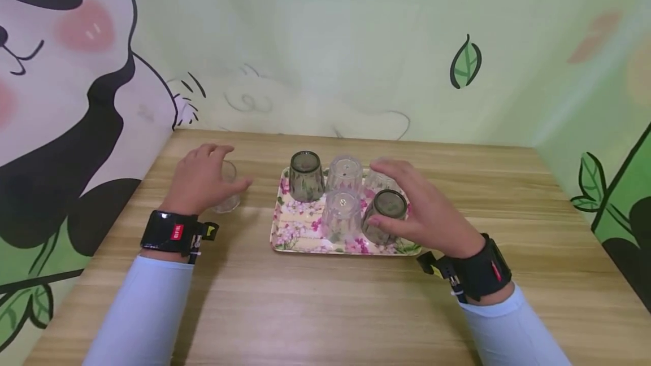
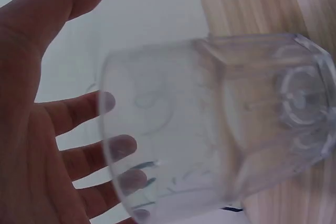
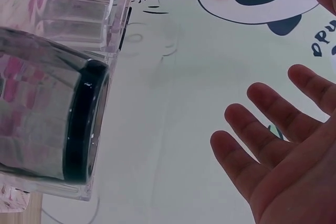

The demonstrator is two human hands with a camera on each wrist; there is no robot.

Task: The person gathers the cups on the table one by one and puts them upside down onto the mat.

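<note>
My left hand (image 1: 200,182) is at a clear drinking glass (image 1: 231,203) standing upright on the table, left of the tray. In the left wrist view the fingers spread beside and behind the rim of this glass (image 2: 268,114), with the thumb apart from it. My right hand (image 1: 429,213) hovers around an upside-down dark grey glass (image 1: 383,222) at the front right of the flowered tray (image 1: 292,236). Its fingers (image 3: 278,114) are spread and stand off from that glass (image 3: 37,119) in the right wrist view.
Also upside down on the tray are another dark glass (image 1: 307,179) at the back left and three clear glasses, one at the back middle (image 1: 346,171), one in front (image 1: 342,219) and one partly behind my right hand. A painted wall (image 1: 325,61) borders the wooden table (image 1: 315,304).
</note>
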